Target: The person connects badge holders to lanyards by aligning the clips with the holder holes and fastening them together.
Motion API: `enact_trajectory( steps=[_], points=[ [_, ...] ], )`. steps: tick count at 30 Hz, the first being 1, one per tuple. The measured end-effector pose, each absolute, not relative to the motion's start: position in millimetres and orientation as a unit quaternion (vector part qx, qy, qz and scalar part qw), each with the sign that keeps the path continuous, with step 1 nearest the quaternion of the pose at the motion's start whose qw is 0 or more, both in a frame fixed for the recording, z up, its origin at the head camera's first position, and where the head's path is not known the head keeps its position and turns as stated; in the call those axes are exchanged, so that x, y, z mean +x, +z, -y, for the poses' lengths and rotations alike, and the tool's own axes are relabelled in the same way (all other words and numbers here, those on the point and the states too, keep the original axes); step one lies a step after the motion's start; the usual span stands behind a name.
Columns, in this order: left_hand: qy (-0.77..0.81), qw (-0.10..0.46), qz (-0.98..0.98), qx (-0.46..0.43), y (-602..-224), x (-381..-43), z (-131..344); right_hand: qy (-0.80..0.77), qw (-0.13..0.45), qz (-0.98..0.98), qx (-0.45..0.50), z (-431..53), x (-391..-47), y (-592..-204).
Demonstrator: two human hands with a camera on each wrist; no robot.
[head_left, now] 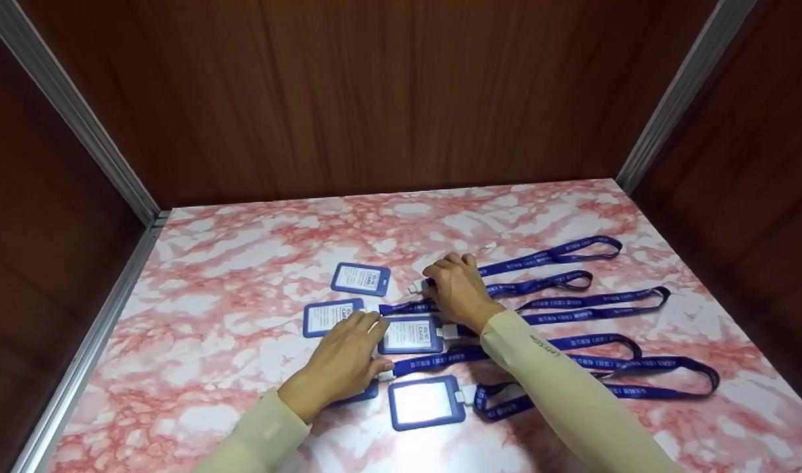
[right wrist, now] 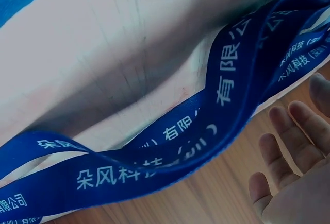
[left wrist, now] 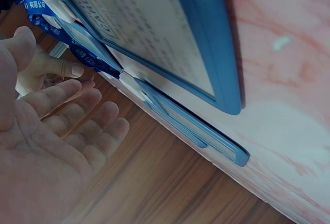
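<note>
In the head view my right hand (head_left: 460,289) holds the top blue lanyard (head_left: 532,261) close to its white clip (head_left: 416,287), fingers bent down over the strap. A loose blue card holder (head_left: 360,279) lies left of that clip, apart from it. My left hand (head_left: 341,358) is over the left-hand card holders, partly covering a card holder (head_left: 332,318) and most of a lower one (head_left: 361,395). The left wrist view shows the left palm (left wrist: 56,136) with relaxed, slightly bent fingers and nothing in them. Blue strap (right wrist: 170,167) with white lettering runs past the right fingers (right wrist: 294,141).
Another card holder (head_left: 410,335) lies between the hands, and a glare-covered one (head_left: 427,403) is nearest the front. Their lanyards (head_left: 663,381) stretch right across the pink marbled table (head_left: 243,263). Brown wooden panels (head_left: 401,98) with metal posts enclose the back and sides.
</note>
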State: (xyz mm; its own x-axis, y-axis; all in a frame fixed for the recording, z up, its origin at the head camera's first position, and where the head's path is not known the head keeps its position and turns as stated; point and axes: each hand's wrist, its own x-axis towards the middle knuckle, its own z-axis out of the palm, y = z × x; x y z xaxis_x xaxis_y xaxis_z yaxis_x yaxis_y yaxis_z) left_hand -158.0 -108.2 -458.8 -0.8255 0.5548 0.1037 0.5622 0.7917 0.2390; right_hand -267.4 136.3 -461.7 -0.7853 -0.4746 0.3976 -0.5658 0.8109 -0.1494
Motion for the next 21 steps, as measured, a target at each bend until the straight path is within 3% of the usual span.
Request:
enact_trajectory(
  steps=[5, 21],
  points=[
    [-0.12, 0.036, 0.942, -0.31, -459.7, -156.9, 105.7, 0.131, 0.168, 0.938, 0.274, -134.8, -268.0, -461.9],
    [-0.118, 0.032, 0.944, -0.307, -461.4, -154.8, 106.6, 0.131, 0.154, 0.941, 0.273, -130.2, -273.7, -466.0]
  ],
)
